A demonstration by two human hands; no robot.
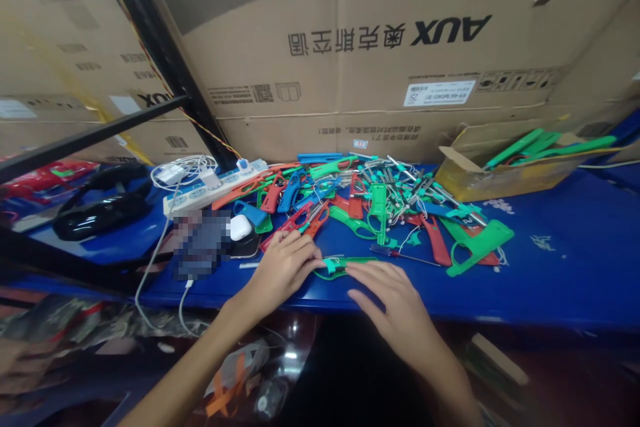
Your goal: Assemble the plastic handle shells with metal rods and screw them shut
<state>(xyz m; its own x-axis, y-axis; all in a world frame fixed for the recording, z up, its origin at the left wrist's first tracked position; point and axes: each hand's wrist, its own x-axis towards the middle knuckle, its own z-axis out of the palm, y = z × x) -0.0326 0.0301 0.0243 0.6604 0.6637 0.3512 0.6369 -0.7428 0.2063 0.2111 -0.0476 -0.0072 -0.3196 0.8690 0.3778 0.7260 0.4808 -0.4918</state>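
A green plastic lighter casing [363, 260] lies on the blue tabletop near the front edge, between my hands. My left hand [286, 265] has its thumb and fingertips pinched on a small teal plastic part [331, 265] over the left end of the casing. At the right, my right hand [393, 293] rests its fingertips on the casing, with the thumb held apart below. Just behind the right hand lies a screwdriver [400, 255] with a thin metal shaft. Further right is another green casing with a trigger loop [483, 247].
Behind the hands spreads a pile of coloured casings and metal lighter parts [400, 187]. An open carton [470, 177] holds green casings at right. A power strip [215, 190], a white earbud case [239, 228] and cables lie left. A large cardboard box [350, 80] stands behind.
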